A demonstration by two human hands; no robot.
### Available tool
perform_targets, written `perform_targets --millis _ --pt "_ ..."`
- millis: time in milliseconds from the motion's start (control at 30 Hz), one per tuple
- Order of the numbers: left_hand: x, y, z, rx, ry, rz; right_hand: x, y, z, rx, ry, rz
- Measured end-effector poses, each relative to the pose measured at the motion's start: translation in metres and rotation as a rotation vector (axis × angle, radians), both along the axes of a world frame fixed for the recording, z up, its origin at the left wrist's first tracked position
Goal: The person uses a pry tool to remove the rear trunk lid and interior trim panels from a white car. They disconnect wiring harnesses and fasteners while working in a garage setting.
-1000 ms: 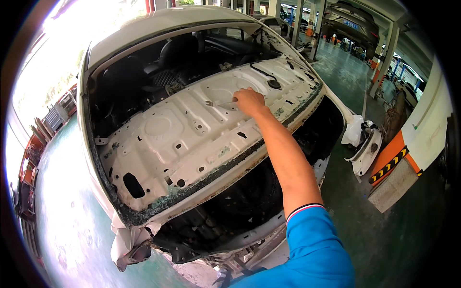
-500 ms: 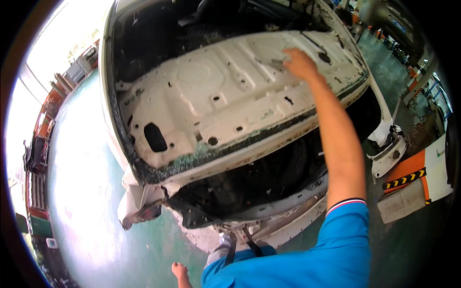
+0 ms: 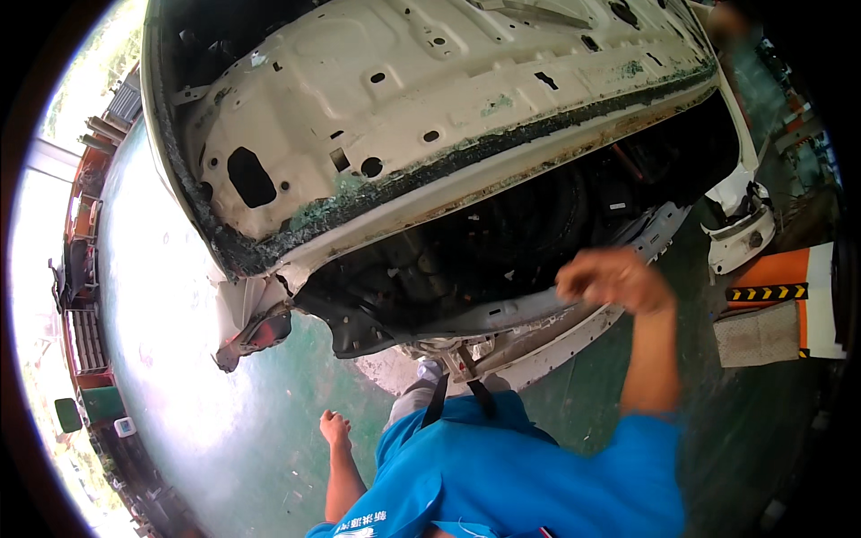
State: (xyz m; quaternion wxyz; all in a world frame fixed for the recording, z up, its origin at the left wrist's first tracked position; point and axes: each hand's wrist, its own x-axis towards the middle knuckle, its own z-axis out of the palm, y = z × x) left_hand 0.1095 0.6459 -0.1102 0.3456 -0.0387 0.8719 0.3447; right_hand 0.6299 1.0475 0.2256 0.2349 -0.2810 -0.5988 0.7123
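Note:
A stripped white car body with its rear end toward me fills the upper view, its bare sheet-metal panel (image 3: 314,76) dotted with holes. Greenish glass-like crumbs and a dark ragged strip run along the panel's rear edge. Over the rear sill (image 3: 502,309) of the dark trunk opening (image 3: 502,242) is my right hand (image 3: 617,280). Its fingers look bent but are smeared by motion, and no object shows in them. At my side hangs my left hand (image 3: 335,427), fingers loosely bent and apart, holding nothing visible. A grey flat strip (image 3: 536,13) lies on the panel near the top.
A detached-looking white bumper corner (image 3: 743,235) juts out at the car's right. Beyond it stands an orange and white object (image 3: 778,269) with a black-yellow chevron band and a plate. Shelving with parts (image 3: 85,341) lines the left side. The floor (image 3: 269,457) is green and shiny.
My right hand has drawn back from the panel toward me, down to above the trunk sill. My view has tilted downward, so the car sits higher. My left hand still hangs at my side.

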Motion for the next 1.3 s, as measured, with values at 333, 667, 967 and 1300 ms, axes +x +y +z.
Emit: perform_targets --millis 333,667,967,1300 --pt "-0.012 0.009 0.002 -0.055 0.059 -0.161 0.074 -0.260 -0.371 -0.615 -1.081 0.291" --pt "-0.002 0.017 0.027 -0.042 0.080 -0.207 0.086 -0.267 -0.409 -0.967 -0.677 -0.318" --pt "0.018 0.023 0.029 -0.058 0.052 -0.231 0.066 -0.205 -0.378 -0.688 -0.637 -0.290" --pt "0.041 0.021 0.047 -0.093 0.106 -0.259 0.060 -0.182 -0.348 -0.438 -0.677 0.152"
